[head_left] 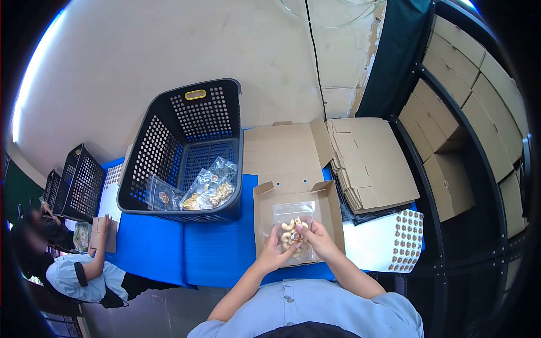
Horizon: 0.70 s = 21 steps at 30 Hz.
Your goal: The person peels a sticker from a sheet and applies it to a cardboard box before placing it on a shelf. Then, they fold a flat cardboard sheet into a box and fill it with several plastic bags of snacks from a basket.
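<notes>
A clear plastic bag of cashew-like nuts (291,236) with a round label is held over an open cardboard box (262,211). My left hand (274,251) grips the bag's left side, fingers closed on it. On the right side, my right hand (319,241) pinches the same bag near the label. The box stands on the blue-covered table (211,248), its lid (282,149) folded back away from me. The bag's bottom is partly hidden by my hands.
A black basket (181,143) with several bags stands at left. Flat cardboard (375,163) is stacked right of the box, beside a sticker sheet (389,242). Boxes fill a rack (448,177). A co-worker (84,276) handles a box (100,234) at far left.
</notes>
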Each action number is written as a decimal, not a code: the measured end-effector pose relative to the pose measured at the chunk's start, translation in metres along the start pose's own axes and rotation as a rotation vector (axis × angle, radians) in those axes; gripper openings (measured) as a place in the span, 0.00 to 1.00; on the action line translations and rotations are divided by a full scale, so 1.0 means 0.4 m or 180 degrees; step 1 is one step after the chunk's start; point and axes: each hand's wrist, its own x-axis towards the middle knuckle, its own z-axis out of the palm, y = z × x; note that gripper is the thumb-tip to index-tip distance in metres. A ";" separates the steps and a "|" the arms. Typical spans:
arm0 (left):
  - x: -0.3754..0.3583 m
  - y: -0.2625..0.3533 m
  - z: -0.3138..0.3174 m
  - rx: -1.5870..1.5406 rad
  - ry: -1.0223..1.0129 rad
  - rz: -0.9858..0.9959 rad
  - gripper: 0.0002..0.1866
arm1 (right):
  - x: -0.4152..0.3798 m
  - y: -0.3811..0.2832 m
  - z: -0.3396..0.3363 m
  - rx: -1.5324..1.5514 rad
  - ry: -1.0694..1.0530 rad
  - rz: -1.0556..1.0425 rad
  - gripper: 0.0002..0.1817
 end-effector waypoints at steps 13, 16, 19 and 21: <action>0.000 -0.029 -0.007 -0.0316 -0.0066 -0.0041 0.31 | -0.009 -0.004 0.028 -0.0272 0.0222 -0.0054 0.19; 0.002 -0.027 -0.011 -0.0154 -0.0112 -0.0005 0.31 | 0.007 0.006 0.016 0.0345 0.0230 0.0218 0.21; 0.010 -0.024 -0.012 -0.0316 -0.0107 -0.0175 0.33 | 0.010 0.013 0.022 0.0124 0.0302 0.0010 0.20; 0.008 -0.009 0.001 -0.0437 -0.0030 -0.0211 0.31 | -0.002 -0.002 0.032 -0.0099 0.0205 -0.0070 0.20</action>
